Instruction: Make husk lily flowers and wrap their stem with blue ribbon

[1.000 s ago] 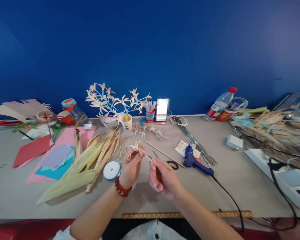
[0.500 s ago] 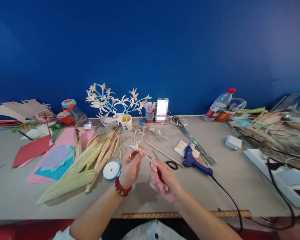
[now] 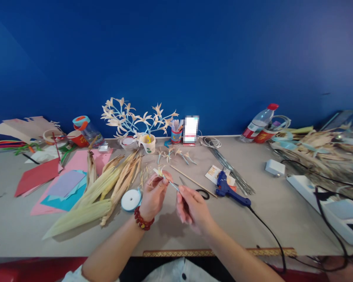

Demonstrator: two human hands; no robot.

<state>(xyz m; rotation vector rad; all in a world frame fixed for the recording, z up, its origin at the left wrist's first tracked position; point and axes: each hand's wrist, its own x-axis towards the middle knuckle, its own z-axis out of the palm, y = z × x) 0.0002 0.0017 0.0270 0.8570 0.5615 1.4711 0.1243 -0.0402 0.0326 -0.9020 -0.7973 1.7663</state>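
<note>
Between my hands, above the table, is a small pale husk flower (image 3: 159, 172) on a thin light-blue stem. My left hand (image 3: 154, 194) pinches it just below the petals, with a red bead bracelet on that wrist. Thumb and fingers of my right hand (image 3: 194, 205) are closed on the stem's other end. A roll of light-blue tape (image 3: 131, 200) lies beside my left wrist. Behind my right hand are black-handled scissors (image 3: 202, 194), partly hidden, and a thin wooden stick (image 3: 191, 179). Several similar small flowers (image 3: 170, 156) lie farther back.
Corn husks (image 3: 106, 188) and coloured paper (image 3: 66, 184) spread on the left. Finished flowers stand in a white cup (image 3: 148, 145) at the back. A blue glue gun (image 3: 229, 190), wires (image 3: 233, 172), a white power strip (image 3: 320, 207) and black cords are on the right.
My right hand has turned slightly around the stem, its lower fingers curling in. My left hand keeps its pinch in nearly the same spot.
</note>
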